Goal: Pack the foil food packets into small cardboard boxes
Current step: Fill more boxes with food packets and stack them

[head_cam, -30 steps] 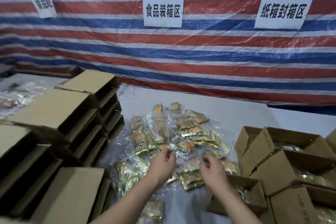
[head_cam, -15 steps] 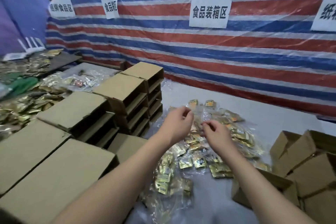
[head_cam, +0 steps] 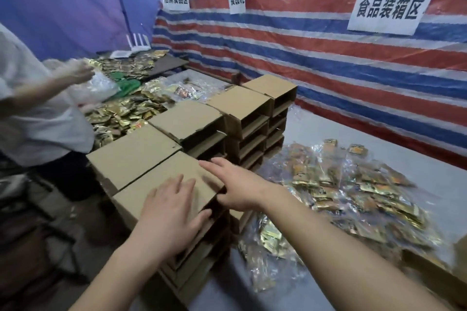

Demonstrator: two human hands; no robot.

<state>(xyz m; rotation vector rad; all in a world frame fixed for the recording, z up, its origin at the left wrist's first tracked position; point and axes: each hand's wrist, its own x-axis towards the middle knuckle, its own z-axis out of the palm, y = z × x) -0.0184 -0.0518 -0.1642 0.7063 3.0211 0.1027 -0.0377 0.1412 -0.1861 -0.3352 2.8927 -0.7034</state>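
While both grips are spread and empty, the left hand (head_cam: pixel 174 212) and the right hand (head_cam: pixel 237 184) lie on the nearest cardboard box (head_cam: pixel 161 194), with the foil packets (head_cam: pixel 353 199) at 3 o'clock.

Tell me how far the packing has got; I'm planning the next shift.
Done: nothing packed shows in this view. In hand: the left hand and right hand, both empty, reach onto the nearest stack of empty cardboard boxes, apparently to take one. Left: the pile of foil packets on the table is unpacked.
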